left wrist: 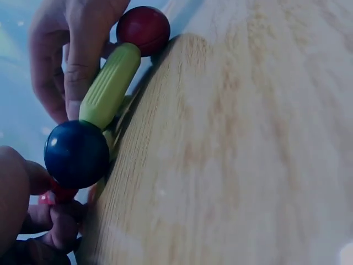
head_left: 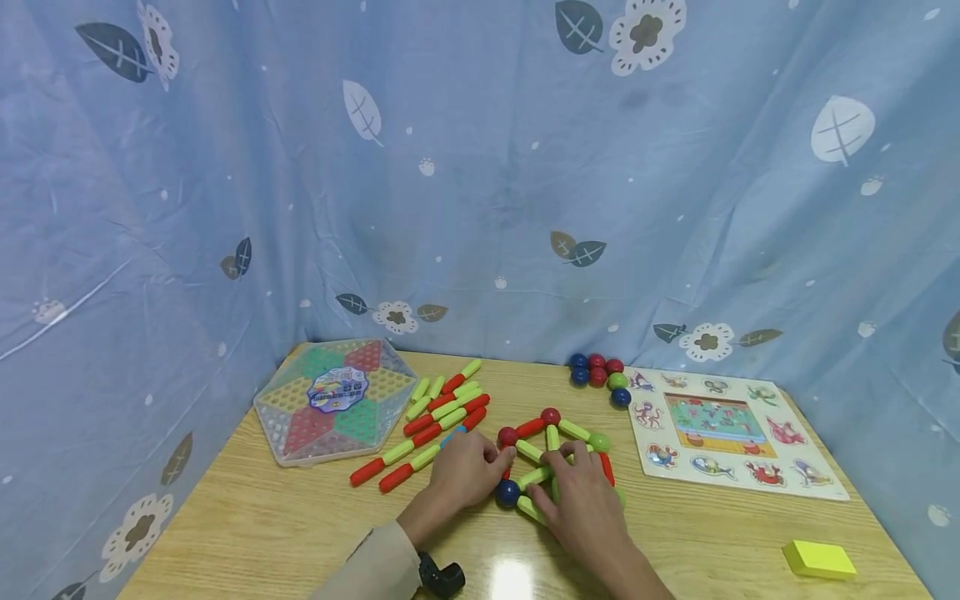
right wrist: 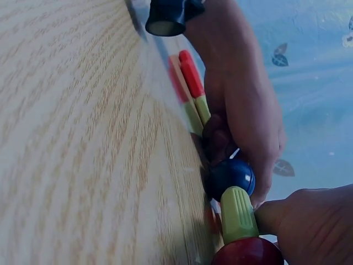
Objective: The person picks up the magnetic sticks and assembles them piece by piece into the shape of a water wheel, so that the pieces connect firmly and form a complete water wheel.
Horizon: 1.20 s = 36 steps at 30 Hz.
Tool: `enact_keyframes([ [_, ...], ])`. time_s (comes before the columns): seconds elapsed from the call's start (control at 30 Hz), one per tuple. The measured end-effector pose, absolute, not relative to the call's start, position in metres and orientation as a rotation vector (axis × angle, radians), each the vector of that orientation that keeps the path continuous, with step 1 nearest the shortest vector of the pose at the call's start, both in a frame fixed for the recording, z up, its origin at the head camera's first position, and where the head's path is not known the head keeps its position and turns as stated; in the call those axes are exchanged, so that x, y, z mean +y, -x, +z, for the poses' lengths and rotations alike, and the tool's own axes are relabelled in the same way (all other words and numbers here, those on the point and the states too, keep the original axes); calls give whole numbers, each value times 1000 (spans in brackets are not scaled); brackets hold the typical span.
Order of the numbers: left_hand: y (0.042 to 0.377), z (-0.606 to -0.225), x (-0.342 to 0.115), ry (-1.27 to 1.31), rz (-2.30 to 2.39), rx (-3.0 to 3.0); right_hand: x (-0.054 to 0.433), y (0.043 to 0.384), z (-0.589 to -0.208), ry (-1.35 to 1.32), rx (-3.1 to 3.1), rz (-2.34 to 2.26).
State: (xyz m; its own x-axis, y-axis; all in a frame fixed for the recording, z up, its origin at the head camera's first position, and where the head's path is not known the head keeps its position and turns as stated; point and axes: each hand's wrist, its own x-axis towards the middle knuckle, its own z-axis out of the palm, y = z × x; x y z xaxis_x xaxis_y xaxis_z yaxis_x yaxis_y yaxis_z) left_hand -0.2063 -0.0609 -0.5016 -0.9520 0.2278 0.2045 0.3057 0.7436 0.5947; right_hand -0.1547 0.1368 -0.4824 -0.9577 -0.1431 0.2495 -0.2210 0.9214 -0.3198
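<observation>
A flat frame of toy rods and balls [head_left: 552, 437] lies on the table, partly hidden beneath my right hand [head_left: 583, 504]. My left hand [head_left: 467, 471] is at its left side, pinching a red rod [left wrist: 62, 194] that meets a dark blue ball [left wrist: 77, 154]. From that ball a ribbed yellow-green rod [left wrist: 110, 85] runs to a dark red ball [left wrist: 143, 31] at the near side. The right hand's fingers curl down over the middle of the frame, its thumb against the near yellow-green rod. Red balls [head_left: 507, 437] and a green ball [head_left: 599, 442] mark other corners.
Several loose red and yellow-green rods [head_left: 427, 435] lie left of the frame, near a hexagonal game board [head_left: 337, 400]. Loose balls [head_left: 597, 377] cluster at the back. A sea-animal puzzle board [head_left: 720, 433] and a yellow block [head_left: 819, 559] are on the right.
</observation>
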Motion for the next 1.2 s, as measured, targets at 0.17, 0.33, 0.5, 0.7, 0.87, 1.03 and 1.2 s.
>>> enact_keyframes([
  [0.17, 206, -502, -61, 405, -993, -2829, 138, 155, -483, -307, -2839, 510],
  [0.33, 204, -504, -59, 363, -1054, -2785, 138, 156, -485, -331, -2805, 502],
  [0.5, 202, -507, -58, 323, -1158, -2737, 137, 156, -487, -333, -2793, 480],
  [0.7, 202, -505, -58, 371, -1075, -2769, 138, 157, -487, -328, -2773, 487],
  [0.87, 204, -504, -58, 359, -991, -2818, 138, 157, -485, -331, -2785, 535],
  [1.03, 206, -506, -60, 347, -1016, -2812, 155, 166, -480, -396, -2729, 684],
  [1.2, 207, -509, -62, 336, -1117, -2779, 191, 183, -489, -418, -2588, 824],
])
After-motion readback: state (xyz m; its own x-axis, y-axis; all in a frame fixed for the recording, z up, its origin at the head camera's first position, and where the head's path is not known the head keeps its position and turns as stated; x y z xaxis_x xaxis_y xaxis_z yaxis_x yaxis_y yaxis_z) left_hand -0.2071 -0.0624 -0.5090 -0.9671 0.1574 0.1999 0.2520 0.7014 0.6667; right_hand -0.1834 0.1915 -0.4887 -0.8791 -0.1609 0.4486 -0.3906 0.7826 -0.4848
